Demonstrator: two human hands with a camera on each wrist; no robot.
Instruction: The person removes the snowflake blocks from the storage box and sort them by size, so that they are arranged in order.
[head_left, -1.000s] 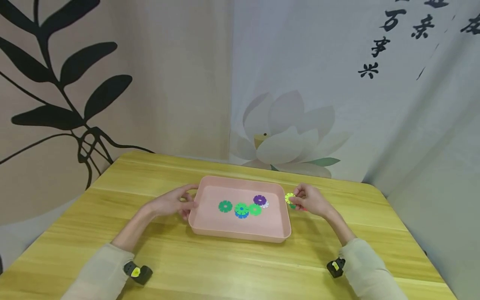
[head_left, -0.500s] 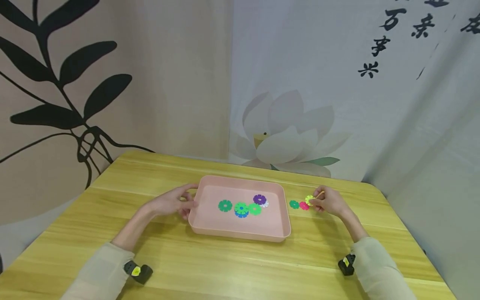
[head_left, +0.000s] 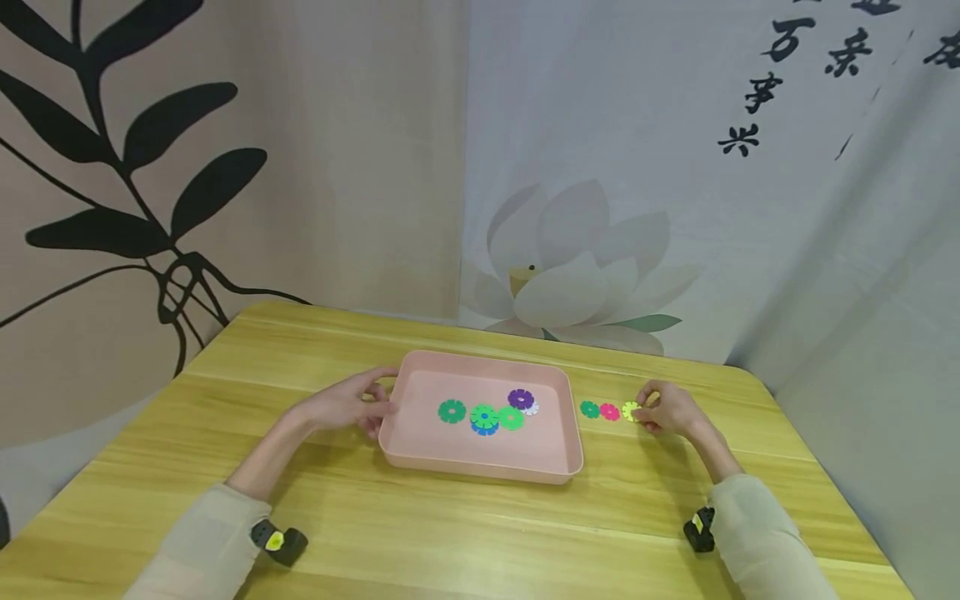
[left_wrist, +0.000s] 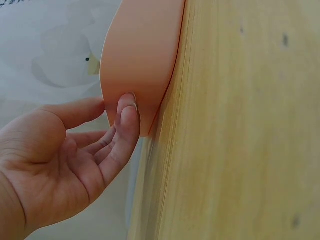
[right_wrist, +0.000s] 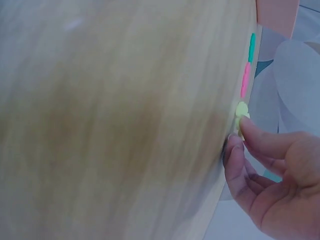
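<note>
My left hand (head_left: 347, 404) holds the left end of a shallow pink tray (head_left: 480, 468). In the left wrist view, the thumb meets the rim and curled fingertips (left_wrist: 129, 115) press the outer wall. Inside the tray lie a dark green snowflake disc (head_left: 452, 411), a purple one (head_left: 521, 399) partly over a white one (head_left: 532, 408), and light green and blue ones overlapping. To the tray's right, my right hand (head_left: 671, 407) pinches the edge of a yellow snowflake disc (head_left: 631, 411) at the table. Beside it are a pink disc (head_left: 610, 412) and a green disc (head_left: 590, 409).
The wooden table (head_left: 420, 533) extends on all sides of the tray. A printed curtain (head_left: 360, 167) hangs behind its far edge. Small black cameras, one of them the left wrist camera (head_left: 279, 542), are worn on both sleeves.
My right hand has moved right and slightly nearer with the yellow disc, from beside the tray to the right end of the row, past the pink disc. My left hand stays on the tray.
</note>
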